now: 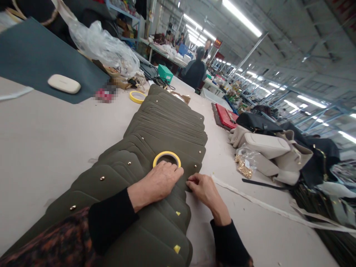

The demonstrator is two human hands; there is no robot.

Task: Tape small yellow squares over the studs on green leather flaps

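Note:
A long fanned row of dark olive panels (164, 128) with rounded corners and small gold studs lies overlapping across the table. On top of them is a roll of yellow tape (167, 153), and my left hand (157, 182) has its fingers closed over the near side of its ring. My right hand (205, 191) is at the panels' right edge, thumb and forefinger pinched together. Whatever may be between those fingertips is too small to make out. Two bits of yellow tape (177, 249) stick to the nearer panels.
Beige and black bags (267, 144) are piled on the right beside a plastic pouch of gold hardware (244, 163). A pale strip (258, 202) crosses the table there. Another yellow tape roll (137, 97) and a white case (64, 83) lie at the far left. A person (195, 70) sits farther back.

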